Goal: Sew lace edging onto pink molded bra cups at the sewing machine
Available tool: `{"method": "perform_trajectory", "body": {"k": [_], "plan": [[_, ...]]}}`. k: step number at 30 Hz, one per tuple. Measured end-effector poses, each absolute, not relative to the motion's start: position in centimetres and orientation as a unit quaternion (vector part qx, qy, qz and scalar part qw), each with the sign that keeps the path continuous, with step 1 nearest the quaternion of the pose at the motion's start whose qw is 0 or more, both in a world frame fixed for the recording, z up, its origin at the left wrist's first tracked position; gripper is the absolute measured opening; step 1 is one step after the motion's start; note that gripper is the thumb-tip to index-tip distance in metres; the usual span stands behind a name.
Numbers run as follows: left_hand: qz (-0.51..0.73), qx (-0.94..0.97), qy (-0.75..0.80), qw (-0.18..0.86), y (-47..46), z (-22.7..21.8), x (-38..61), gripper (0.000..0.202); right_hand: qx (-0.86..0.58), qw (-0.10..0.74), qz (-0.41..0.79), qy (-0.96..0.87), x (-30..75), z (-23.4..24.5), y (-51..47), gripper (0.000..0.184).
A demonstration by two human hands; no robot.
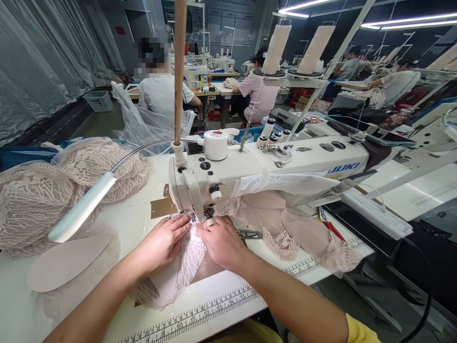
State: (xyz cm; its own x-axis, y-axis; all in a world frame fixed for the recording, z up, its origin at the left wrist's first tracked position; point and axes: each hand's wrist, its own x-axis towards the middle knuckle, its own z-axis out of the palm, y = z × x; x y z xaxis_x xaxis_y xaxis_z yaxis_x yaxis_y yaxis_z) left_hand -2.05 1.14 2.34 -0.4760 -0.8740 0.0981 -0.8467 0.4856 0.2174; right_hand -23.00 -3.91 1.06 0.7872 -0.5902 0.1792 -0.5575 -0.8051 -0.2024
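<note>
A white sewing machine [221, 166] stands before me, its needle area lit brightly. Under the presser foot lies a pale pink lace piece [191, 257], which trails toward me over the table edge side. My left hand [162, 243] rests on it left of the needle, fingers stretched out flat on the fabric. Close to the right of the needle, my right hand [221, 243] has its fingers curled, pinching the lace; its fingertips are partly hidden. A smooth beige cup pad [69, 262] lies on sheer fabric at the left.
Stacked lace cups [103, 166] fill the left rear of the table. A lamp [84, 207] on a bendy neck hangs over that side. More lace pieces [278, 219] and red-handled scissors [332, 226] lie at the right. Thread cones [276, 50] stand above; other people work behind.
</note>
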Motion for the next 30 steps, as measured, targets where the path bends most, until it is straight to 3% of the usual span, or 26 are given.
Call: {"method": "perform_trajectory", "body": {"k": [8,15,20,30], "plan": [[-0.119,0.563,-0.81,0.118,4.8,3.7,-4.7,0.021,-0.947,0.111,-0.09,0.289,-24.7,2.9,-4.2,0.02],[-0.124,0.578,-0.792,0.155,5.1,2.1,-5.2,0.021,-0.944,0.179,-0.037,0.274,-26.4,5.5,-2.8,0.025],[-0.133,0.573,-0.79,0.17,5.3,1.7,-4.6,0.02,-0.957,0.151,-0.046,0.245,-25.9,3.6,-1.0,0.034],[-0.192,0.585,-0.763,0.197,5.6,2.1,-3.6,0.018,-0.957,0.09,-0.065,0.268,-25.8,0.9,0.7,0.025]]}}
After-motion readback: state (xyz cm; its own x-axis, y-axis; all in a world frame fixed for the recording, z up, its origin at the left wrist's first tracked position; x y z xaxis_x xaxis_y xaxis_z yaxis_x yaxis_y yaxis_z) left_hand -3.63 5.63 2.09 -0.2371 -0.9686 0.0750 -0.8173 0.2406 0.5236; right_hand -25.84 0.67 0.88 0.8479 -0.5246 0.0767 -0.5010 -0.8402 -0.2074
